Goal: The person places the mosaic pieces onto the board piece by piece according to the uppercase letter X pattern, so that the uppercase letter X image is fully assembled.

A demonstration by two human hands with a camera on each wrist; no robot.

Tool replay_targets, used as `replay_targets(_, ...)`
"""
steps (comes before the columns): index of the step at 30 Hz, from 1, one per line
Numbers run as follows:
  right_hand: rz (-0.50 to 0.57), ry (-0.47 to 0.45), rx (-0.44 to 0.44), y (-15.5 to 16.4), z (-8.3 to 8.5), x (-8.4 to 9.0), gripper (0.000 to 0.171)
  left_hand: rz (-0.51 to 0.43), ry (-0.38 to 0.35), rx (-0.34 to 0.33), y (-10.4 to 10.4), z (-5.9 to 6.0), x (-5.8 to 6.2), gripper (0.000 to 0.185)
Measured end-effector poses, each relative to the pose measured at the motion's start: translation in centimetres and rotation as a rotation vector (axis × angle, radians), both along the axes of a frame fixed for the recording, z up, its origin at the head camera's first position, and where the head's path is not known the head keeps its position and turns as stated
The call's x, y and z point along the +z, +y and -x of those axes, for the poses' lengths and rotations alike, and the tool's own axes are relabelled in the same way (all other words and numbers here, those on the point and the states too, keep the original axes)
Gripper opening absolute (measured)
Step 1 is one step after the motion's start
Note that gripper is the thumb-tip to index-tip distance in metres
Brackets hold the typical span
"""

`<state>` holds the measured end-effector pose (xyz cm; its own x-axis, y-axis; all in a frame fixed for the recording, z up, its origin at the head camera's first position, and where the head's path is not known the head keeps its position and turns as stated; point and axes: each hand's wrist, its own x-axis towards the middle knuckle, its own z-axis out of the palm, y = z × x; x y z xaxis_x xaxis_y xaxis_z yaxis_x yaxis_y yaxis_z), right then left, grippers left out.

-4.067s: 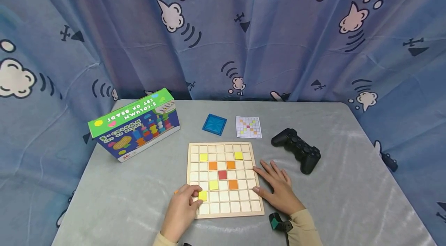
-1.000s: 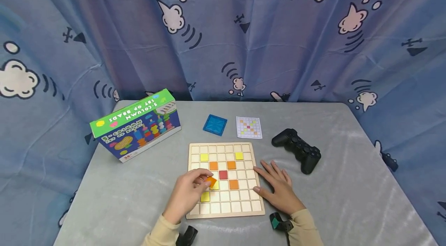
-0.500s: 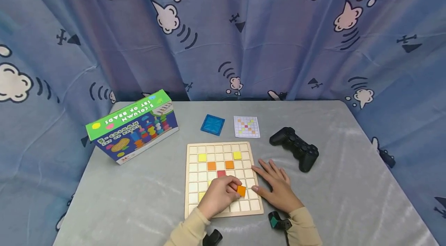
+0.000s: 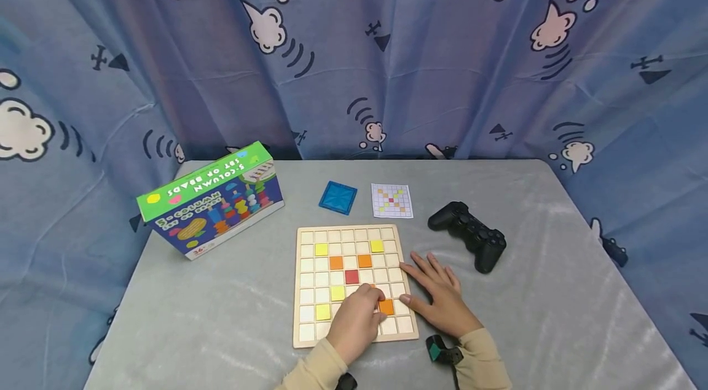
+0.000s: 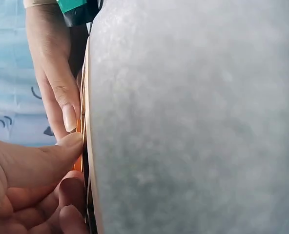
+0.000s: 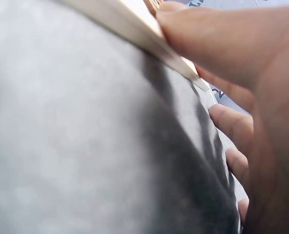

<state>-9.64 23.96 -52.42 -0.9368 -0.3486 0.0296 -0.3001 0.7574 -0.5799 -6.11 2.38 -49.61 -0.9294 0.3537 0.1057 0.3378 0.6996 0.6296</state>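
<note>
A wooden grid board (image 4: 306, 280) lies on the table, with yellow, orange and red square tiles in some cells. Over its lower right part, my left hand (image 4: 356, 323) pinches an orange tile (image 4: 386, 307) between thumb and fingers, at a cell in the second row from the bottom. The left wrist view shows that tile (image 5: 78, 163) edge-on under the thumb. My right hand (image 4: 439, 301) rests with spread fingers on the board's right edge. Among the set tiles are a red tile (image 4: 351, 277) and a yellow tile (image 4: 323, 312). Another orange tile is mostly hidden behind my left hand.
Behind the board lie a blue square tray (image 4: 338, 198) and a printed pattern card (image 4: 392, 201). A black game controller (image 4: 468, 235) is at the right. A green and blue toy box (image 4: 212, 202) stands at the left, before a patterned curtain (image 4: 332, 58).
My left hand has left the yellow tile in the lower left, carried an orange tile rightward across the board and lowered it to a cell. The right hand has stayed in place.
</note>
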Motion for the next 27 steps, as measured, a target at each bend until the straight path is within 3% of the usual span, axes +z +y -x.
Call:
replay_targets(8, 0.006, 0.015, 0.001, 0.0, 0.1, 0.0, 0.061, 0.023, 0.038, -0.017, 0.0, 0.0, -0.3, 0.019)
replay_targets(16, 0.003, 0.011, 0.000, 0.0, -0.2, -0.1, 0.061, 0.061, 0.033, -0.041, 0.1, -0.3, -0.1, 0.025)
replay_targets(18, 0.009, 0.015, 0.005, 0.1, -0.3, -0.1, 0.062, 0.025, 0.004, -0.034, 0.0, -0.3, -0.1, 0.026)
replay_targets(20, 0.017, 0.020, 0.007, 0.1, -0.3, -0.1, 0.062, -0.031, -0.026, 0.008, -0.2, -0.1, 0.0, 0.021)
replay_targets(23, 0.035, 0.017, -0.001, -0.3, -0.7, -0.3, 0.062, -0.108, -0.036, 0.125, -1.2, 0.7, 0.3, 0.017)
replay_targets(27, 0.006, -0.024, -0.012, -0.7, -1.1, 0.2, 0.064, -0.043, 0.031, 0.250, -3.7, 3.2, 0.7, 0.035)
